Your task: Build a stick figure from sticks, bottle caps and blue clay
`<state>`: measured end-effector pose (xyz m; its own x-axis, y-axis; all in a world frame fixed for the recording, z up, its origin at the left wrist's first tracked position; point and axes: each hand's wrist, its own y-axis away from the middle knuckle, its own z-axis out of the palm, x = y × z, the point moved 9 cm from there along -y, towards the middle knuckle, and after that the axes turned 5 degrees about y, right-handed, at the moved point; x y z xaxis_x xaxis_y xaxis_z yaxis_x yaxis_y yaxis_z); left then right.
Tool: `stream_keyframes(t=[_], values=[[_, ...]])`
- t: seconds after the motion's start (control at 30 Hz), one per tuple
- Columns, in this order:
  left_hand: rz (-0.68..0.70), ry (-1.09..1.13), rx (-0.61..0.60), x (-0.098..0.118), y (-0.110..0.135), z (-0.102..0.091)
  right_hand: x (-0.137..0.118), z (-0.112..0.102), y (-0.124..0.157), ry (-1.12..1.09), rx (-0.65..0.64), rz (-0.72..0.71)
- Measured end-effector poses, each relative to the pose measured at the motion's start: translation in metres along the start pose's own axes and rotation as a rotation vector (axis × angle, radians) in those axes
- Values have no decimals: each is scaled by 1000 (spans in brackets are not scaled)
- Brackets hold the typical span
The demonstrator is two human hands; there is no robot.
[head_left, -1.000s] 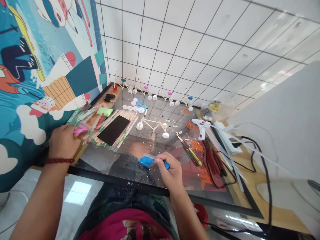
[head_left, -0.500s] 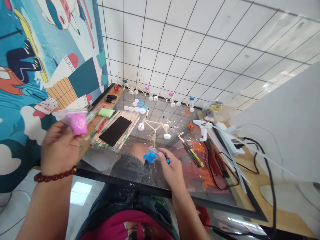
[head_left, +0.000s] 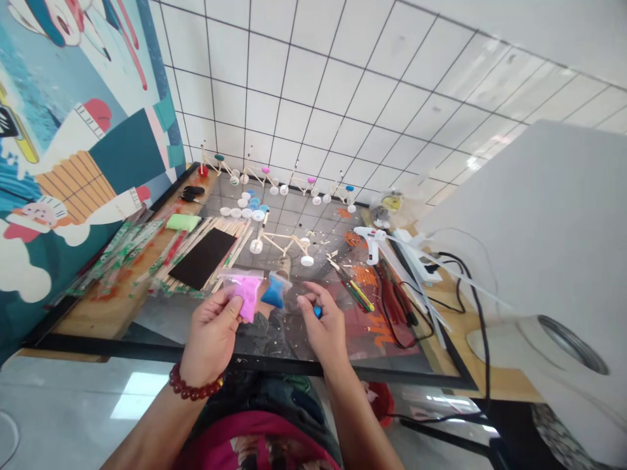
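My left hand (head_left: 215, 329) is closed on a small clear zip bag of pink modelling clay (head_left: 246, 295), above the table's near side. Just right of it is a bag of blue clay (head_left: 275, 290); I cannot tell whether it lies on the table or touches my left fingers. My right hand (head_left: 324, 326) has its fingers curled around a small blue lump (head_left: 318, 312) that looks like clay. Beyond both hands stands a little bicycle frame of wooden sticks (head_left: 281, 247) with white round wheels.
Several similar stick bicycles with coloured seats (head_left: 311, 180) line the back edge. White and blue caps (head_left: 247, 213) sit before them. At left lie a black sheet (head_left: 202, 258), stick bundles and a green packet (head_left: 183, 222); at right, a glue gun (head_left: 371, 243), cutter (head_left: 360, 295) and cables.
My left hand has brought the pink bag in from the far left to the middle. The blue bag has parted from my right fingers, which keep the blue lump. The view has shifted.
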<state>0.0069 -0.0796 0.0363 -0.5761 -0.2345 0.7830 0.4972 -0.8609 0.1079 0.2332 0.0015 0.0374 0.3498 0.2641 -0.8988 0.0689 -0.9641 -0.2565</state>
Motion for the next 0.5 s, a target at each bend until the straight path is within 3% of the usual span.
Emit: stream_keyframes(t=[0.1, 0.27, 0.37, 0.5], values=[[70, -139, 25, -6, 6, -3, -11, -1, 9, -42, -21, -42], [95, -488, -137, -13, 17, 12, -26, 18, 21, -203, -210, -42], [30, -443, -184, -20, 21, 22, -21, 24, 21, -291, -238, 31], [-126, -260, -190, -34, 25, 29, -12, 22, 23, -306, -151, 56]])
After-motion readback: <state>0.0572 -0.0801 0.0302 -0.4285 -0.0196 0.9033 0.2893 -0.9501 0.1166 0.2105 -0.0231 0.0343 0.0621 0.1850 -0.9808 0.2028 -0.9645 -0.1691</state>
